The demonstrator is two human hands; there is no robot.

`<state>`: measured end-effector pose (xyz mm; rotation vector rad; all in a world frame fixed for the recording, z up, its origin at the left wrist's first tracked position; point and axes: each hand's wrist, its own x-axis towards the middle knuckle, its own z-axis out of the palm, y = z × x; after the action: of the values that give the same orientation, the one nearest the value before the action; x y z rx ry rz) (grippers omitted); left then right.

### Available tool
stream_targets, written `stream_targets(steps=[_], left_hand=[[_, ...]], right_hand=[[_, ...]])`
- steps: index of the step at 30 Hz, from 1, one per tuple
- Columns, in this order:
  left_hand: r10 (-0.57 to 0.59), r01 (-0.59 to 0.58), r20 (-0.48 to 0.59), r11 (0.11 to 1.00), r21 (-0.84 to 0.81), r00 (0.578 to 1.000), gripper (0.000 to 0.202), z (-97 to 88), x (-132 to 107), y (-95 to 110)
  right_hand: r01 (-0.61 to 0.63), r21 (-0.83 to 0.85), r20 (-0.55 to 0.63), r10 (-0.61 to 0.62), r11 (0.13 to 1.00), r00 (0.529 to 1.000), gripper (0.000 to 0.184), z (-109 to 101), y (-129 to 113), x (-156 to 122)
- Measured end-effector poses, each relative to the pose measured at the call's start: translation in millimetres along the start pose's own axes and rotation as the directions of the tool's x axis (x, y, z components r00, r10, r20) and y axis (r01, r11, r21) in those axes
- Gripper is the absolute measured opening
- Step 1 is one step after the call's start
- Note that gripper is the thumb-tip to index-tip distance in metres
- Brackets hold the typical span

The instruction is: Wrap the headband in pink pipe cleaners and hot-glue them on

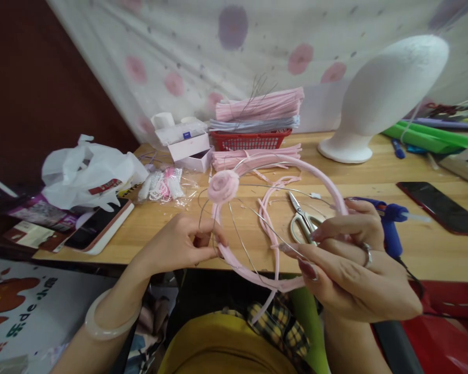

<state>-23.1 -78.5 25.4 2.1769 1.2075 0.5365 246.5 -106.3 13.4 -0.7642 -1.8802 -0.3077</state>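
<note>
Between my hands is a round pink pipe-cleaner hoop (327, 179), raised over the table's front edge. A fuzzy pink rose (223, 186) sits on its upper left, and thin bare wires (239, 236) curve out across the ring. My left hand (193, 240) pinches the hoop's left side just below the rose. At the right side, my right hand (351, 259) has its fingers closed around the hoop, with a wire running to its thumb and forefinger. Part of the hoop is hidden behind that hand. White-handled scissors (303, 221) lie behind it on the table.
A blue glue gun (392, 221) and a dark phone (440, 206) lie to the right. Behind stand a white foam head (382, 98) and a red basket (251, 140) stacked with pipe cleaners. Loose pink strips (263, 210) lie mid-table; a white plastic bag (88, 169) is left.
</note>
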Motion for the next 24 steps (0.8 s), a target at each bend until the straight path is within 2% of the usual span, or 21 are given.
stream_targets(steps=[3,8,14,24], left_hand=[[-0.034,0.034,-0.006,0.998,-0.059,0.999,0.007,0.8,-0.6,1.5],[-0.115,0.117,0.024,0.983,-0.141,0.993,0.002,2.8,-2.4,3.0],[-0.113,0.109,-0.023,0.982,-0.154,0.993,0.004,4.3,-3.5,3.6],[-0.136,0.133,-0.016,0.982,-0.131,0.991,0.004,8.7,-5.6,-4.0]], right_hand=[[0.017,0.087,0.008,-0.018,0.996,1.000,0.017,0.7,-0.9,2.8],[-0.004,0.097,-0.039,0.008,0.995,0.999,0.016,3.9,-4.8,6.3],[-0.001,0.112,-0.040,0.005,0.994,0.999,0.014,4.1,-6.2,7.1],[-0.022,0.133,-0.066,0.031,0.991,0.997,0.013,9.8,-7.2,6.3]])
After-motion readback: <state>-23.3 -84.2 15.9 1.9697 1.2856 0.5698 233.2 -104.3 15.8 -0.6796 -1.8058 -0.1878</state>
